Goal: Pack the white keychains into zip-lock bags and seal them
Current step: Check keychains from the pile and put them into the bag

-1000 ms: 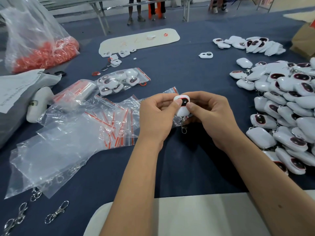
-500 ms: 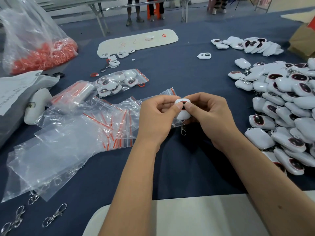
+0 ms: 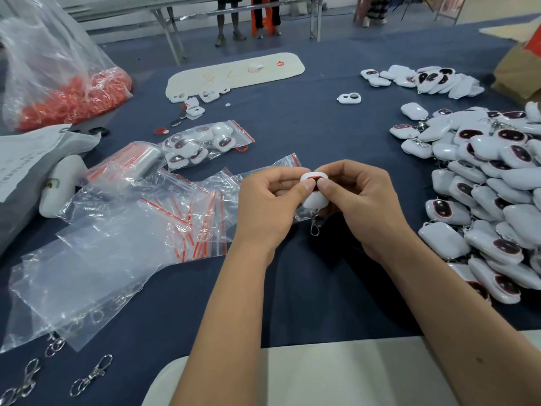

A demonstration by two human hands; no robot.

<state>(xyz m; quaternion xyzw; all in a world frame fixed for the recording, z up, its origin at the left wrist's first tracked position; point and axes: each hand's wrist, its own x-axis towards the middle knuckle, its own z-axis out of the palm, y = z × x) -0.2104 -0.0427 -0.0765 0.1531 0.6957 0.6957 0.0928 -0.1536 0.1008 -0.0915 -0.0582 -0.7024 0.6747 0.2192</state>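
Your left hand and right hand meet at the centre of the frame, fingers curled round one white keychain. Both thumbs press its top edge by the dark, red-rimmed window, and its metal clasp dangles below, between your wrists.

You work over a dark blue cloth. A big heap of keychains fills the right of the frame, with a smaller cluster at upper right. Left of your hands lie empty zip-lock bags with red strips, and above them one filled bag of keychains. A large bag of red rings sits at upper left, a white board at top centre, and loose clasps at lower left. Table legs and people's legs stand at the top edge.

Your fingers hide the back of the keychain. One zip-lock bag reaches under your hands; whether either hand touches it, you cannot tell. The heap is cut off by the right edge.
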